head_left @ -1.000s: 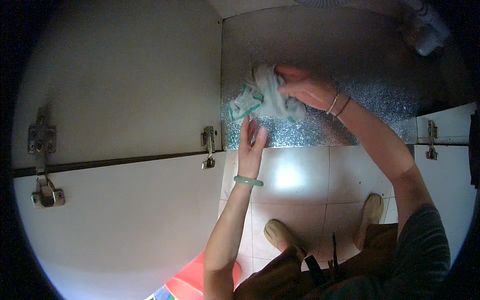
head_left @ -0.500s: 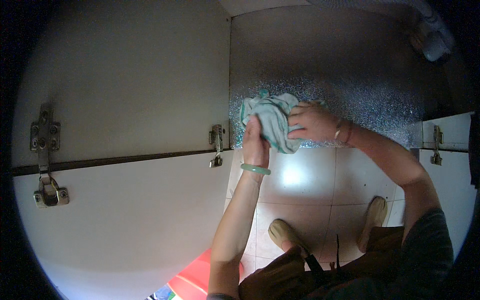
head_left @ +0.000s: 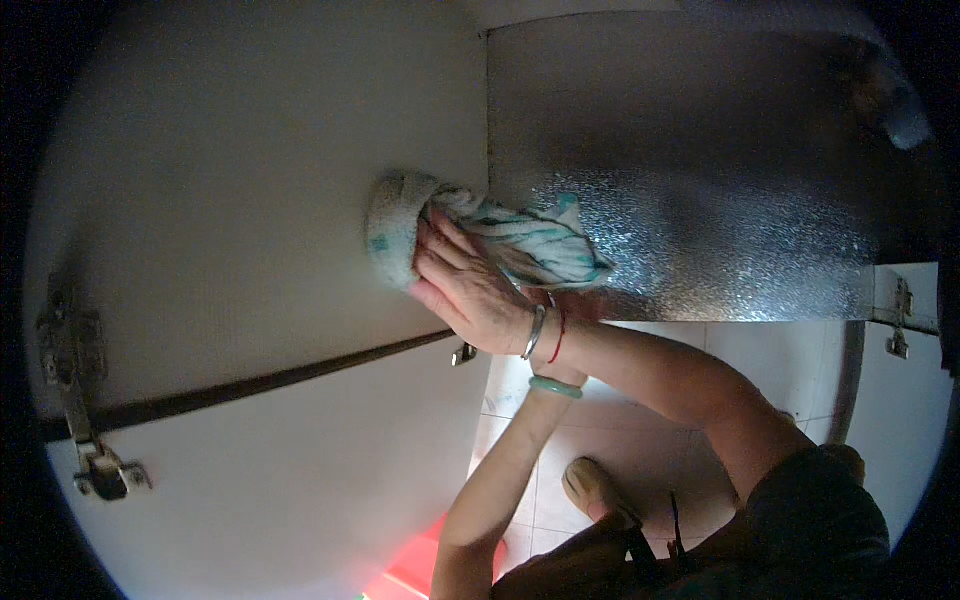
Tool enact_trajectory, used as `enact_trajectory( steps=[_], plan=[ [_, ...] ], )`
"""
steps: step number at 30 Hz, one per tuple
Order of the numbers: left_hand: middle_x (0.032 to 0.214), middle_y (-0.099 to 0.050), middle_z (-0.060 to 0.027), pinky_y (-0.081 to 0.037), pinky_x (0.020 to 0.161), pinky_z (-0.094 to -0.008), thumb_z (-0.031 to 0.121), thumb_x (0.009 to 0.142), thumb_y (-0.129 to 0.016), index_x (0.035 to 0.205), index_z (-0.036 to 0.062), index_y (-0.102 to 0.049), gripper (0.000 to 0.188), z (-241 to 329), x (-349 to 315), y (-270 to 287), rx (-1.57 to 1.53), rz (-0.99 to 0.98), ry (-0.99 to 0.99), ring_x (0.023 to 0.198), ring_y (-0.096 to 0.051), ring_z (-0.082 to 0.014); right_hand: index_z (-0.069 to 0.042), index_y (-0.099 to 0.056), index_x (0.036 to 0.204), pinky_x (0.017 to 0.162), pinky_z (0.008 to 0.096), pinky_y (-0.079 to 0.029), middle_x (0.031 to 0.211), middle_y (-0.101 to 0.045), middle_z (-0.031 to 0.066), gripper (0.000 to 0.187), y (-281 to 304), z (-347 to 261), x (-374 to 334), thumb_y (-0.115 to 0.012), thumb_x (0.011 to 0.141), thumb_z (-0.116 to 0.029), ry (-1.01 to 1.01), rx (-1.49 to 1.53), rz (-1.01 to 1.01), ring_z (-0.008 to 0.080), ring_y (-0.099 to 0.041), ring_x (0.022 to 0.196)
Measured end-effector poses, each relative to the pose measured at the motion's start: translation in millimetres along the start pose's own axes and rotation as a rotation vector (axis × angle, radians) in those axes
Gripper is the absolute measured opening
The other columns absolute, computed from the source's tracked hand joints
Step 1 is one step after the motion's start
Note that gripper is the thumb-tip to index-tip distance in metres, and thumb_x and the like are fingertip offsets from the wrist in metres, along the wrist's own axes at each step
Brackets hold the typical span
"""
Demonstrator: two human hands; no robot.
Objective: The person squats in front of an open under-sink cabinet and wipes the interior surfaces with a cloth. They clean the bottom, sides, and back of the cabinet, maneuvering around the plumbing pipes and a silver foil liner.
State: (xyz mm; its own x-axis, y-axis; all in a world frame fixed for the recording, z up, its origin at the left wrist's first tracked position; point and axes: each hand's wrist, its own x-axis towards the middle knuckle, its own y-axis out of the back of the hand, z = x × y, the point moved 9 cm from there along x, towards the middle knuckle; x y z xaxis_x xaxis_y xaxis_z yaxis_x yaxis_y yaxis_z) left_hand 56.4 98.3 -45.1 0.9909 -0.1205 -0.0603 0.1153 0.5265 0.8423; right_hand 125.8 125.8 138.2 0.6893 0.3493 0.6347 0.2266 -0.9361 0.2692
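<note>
A white cloth with green-blue markings (head_left: 395, 235) is pressed flat on the pale inner side wall (head_left: 250, 190) of a cabinet. My right hand (head_left: 470, 295), wearing a silver bangle and a red cord, closes on the cloth with its fingers partly tucked into a fold. The rest of the cloth trails rightward over the silvery foil-like cabinet floor (head_left: 720, 240). My right forearm crosses over my left wrist, which bears a green bangle (head_left: 556, 387). Only a dim bit of my left hand (head_left: 582, 301) shows beneath the trailing cloth; its fingers are hidden.
An open white door (head_left: 270, 470) hangs on metal hinges (head_left: 105, 470) at the left, another door (head_left: 900, 400) at the right. A grey hose-like pipe (head_left: 905, 115) stands at the far right. Below are floor tiles, my shoe (head_left: 590, 487) and a red plastic object (head_left: 415, 565).
My right hand has swept left with the cloth, from the foil floor onto the side wall, crossing over my left wrist. My left hand has slipped below it, mostly out of sight.
</note>
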Motion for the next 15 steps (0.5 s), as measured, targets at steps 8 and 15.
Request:
enact_trajectory(
  steps=[8, 15],
  plan=[
    [0.152, -0.026, -0.0270, -0.025, 0.113, -0.0555, 0.032, 0.086, -0.063, 0.139, 0.0015, -0.044, 0.063, 39.3, 10.4, 35.0, 0.316, 0.154, 0.042, 0.141, -0.020, -0.0470, -0.002, -0.056, 0.123, 0.109, 0.0515, -0.032, 0.137, -0.041, 0.0287, 0.037, 11.7, 125.3, 50.7, -0.051, 0.086, -0.003, -0.439, -0.139, -0.093, 0.0419, -0.045, 0.120],
    [0.149, -0.035, -0.0188, -0.028, 0.113, -0.0496, 0.034, 0.091, -0.060, 0.140, 0.0063, -0.043, 0.059, 17.8, 1.7, 10.5, 0.179, 0.084, -0.005, 0.137, -0.031, -0.0360, -0.003, -0.060, 0.111, 0.102, 0.0510, -0.038, 0.133, -0.045, 0.0243, 0.032, -5.4, 24.5, -1.0, -0.054, 0.080, 0.003, -0.153, -0.017, 0.044, 0.0411, -0.045, 0.117]
  ],
)
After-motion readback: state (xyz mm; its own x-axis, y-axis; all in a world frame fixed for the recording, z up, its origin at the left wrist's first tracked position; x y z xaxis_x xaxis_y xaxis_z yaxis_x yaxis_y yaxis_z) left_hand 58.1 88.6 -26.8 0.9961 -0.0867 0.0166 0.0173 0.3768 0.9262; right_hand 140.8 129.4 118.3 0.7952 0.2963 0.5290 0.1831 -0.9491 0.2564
